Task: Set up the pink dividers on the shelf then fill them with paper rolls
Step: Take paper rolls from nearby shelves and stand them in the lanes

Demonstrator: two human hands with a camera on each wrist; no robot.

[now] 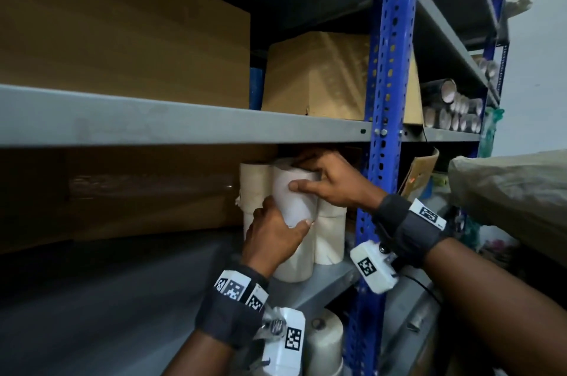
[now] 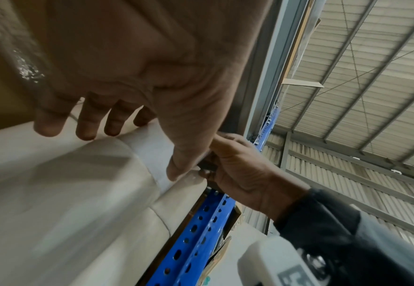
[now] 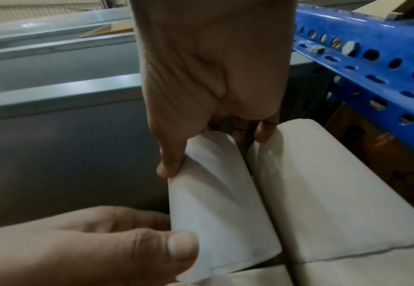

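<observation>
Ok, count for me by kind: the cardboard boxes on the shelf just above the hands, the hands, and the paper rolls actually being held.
Cardboard boxes on the shelf above: 2, the large box and the smaller box
Hands: 2, the left hand and the right hand
Paper rolls held: 1, the white roll, gripped by both hands
Total: 5
</observation>
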